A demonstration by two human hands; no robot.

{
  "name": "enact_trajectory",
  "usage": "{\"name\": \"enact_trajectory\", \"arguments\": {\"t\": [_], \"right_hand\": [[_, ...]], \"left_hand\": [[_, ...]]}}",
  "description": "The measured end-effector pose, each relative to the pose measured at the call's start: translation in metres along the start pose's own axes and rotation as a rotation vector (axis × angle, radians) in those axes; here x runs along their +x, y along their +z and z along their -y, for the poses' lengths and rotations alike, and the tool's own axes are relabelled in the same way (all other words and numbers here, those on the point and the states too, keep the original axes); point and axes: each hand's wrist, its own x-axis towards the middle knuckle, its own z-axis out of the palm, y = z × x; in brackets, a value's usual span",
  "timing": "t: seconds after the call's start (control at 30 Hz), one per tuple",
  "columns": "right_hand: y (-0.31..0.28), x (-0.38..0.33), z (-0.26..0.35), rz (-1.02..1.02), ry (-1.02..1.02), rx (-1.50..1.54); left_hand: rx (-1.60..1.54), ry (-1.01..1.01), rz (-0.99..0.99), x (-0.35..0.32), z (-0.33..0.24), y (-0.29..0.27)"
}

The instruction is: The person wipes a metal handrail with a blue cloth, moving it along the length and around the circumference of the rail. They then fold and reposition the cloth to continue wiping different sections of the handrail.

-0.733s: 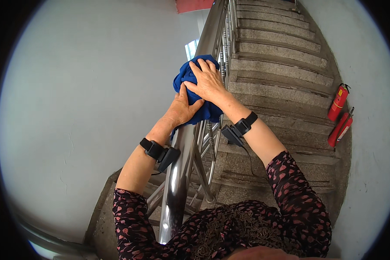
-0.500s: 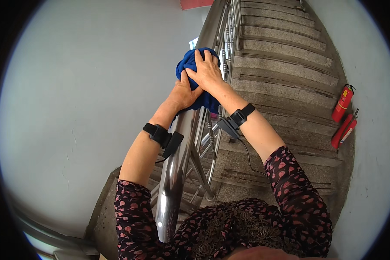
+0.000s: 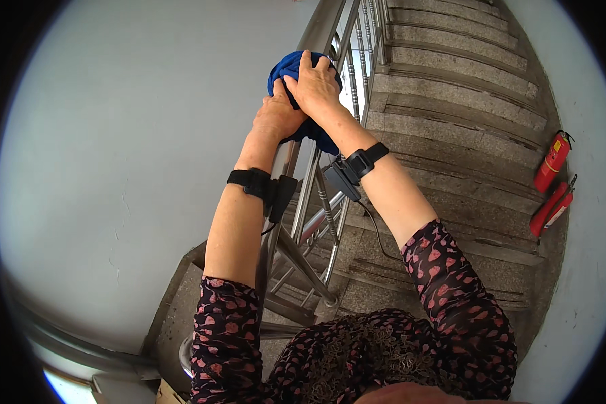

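A blue cloth [image 3: 285,64] is bunched over the shiny metal handrail [image 3: 320,28], with folds hanging down on its right side. My left hand [image 3: 279,117] grips the cloth from the left of the rail, its fingers partly hidden under my other hand. Across the top lies my right hand [image 3: 315,89], pressing the cloth down with fingers bent over it. Both arms reach forward along the rail, and each wrist wears a black strap with a small dark device.
Metal balusters [image 3: 324,195] stand below the rail. Stone stairs [image 3: 444,145] curve away on the right. Two red fire extinguishers, one upper [image 3: 553,163] and one lower [image 3: 552,207], are by the right wall. A pale wall [image 3: 114,135] fills the left.
Both hands and the cloth have slid a little farther forward along the handrail. My view has shifted slightly, so the stairs and extinguishers appear farther right.
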Motion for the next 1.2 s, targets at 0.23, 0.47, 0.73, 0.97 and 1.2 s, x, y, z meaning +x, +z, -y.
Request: {"name": "enact_trajectory", "arguments": {"t": [0.23,0.47,0.73,0.97,1.2], "right_hand": [[0.003,0.006,0.002,-0.014,0.008,-0.007],[0.003,0.006,0.0,0.002,0.034,-0.028],[0.006,0.008,0.001,0.007,0.02,-0.101],[0.003,0.009,-0.003,0.035,0.006,-0.089],[0.004,0.008,-0.004,0.028,-0.024,-0.071]], "left_hand": [[0.031,-0.089,-0.06,0.005,-0.001,0.003],[0.063,-0.089,-0.108,0.002,-0.001,0.006],[0.08,-0.103,-0.114,0.0,-0.003,0.004],[0.115,-0.088,-0.103,0.005,-0.003,0.006],[0.051,-0.019,0.036,0.012,0.004,-0.003]]}}
